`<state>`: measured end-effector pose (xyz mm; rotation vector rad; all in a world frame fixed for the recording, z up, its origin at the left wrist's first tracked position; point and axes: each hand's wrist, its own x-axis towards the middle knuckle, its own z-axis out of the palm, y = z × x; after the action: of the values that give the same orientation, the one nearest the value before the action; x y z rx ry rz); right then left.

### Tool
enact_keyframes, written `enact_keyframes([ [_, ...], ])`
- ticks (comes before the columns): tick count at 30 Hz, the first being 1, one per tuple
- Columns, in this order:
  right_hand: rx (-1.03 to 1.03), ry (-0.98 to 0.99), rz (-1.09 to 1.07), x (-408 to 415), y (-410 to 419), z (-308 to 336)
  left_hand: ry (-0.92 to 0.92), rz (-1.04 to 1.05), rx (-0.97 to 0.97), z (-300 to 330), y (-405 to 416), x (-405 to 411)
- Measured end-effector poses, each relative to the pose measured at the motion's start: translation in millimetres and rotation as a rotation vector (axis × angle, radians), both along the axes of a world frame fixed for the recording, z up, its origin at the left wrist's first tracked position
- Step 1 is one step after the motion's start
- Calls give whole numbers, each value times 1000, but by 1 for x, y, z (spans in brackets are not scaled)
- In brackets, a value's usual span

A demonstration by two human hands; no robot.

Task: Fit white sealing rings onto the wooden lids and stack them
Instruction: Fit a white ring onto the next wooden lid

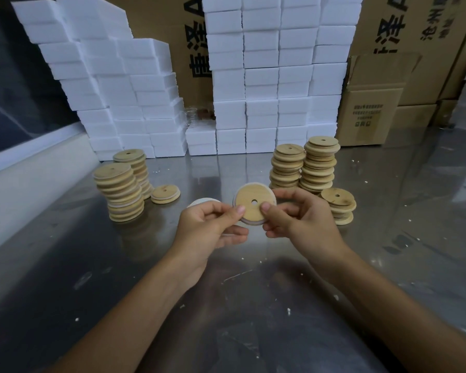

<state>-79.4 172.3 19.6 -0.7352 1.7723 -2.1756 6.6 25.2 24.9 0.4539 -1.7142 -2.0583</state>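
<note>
A round wooden lid (250, 201) with a small centre hole is held up between both hands over the steel table. A white sealing ring (253, 223) shows around its rim. My left hand (210, 227) pinches the lid's left edge with the thumb on its face. My right hand (296, 214) pinches the right edge the same way. More white rings (203, 202) peek out behind my left hand's fingers. Lid stacks with white rings (121, 192) stand at the left. Plain lid stacks (304, 165) stand at the right.
A single ringed lid (165, 194) lies beside the left stacks. A short lid stack (339, 205) stands just right of my right hand. White boxes (261, 76) and cardboard cartons (371, 109) wall off the back of the steel table (226, 305).
</note>
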Motion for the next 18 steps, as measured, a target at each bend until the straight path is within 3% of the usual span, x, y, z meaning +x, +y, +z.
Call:
enact_keyframes([
  [4, 18, 27, 7, 0, 0, -2, -14, -10, 72, -1, -1, -1],
  [9, 189, 222, -6, 2, -6, -14, -11, 5, 102, 0, -6, -1],
  [18, 340, 348, -91, 2, -6, -19, -39, -33, -143, -6, -9, -1],
])
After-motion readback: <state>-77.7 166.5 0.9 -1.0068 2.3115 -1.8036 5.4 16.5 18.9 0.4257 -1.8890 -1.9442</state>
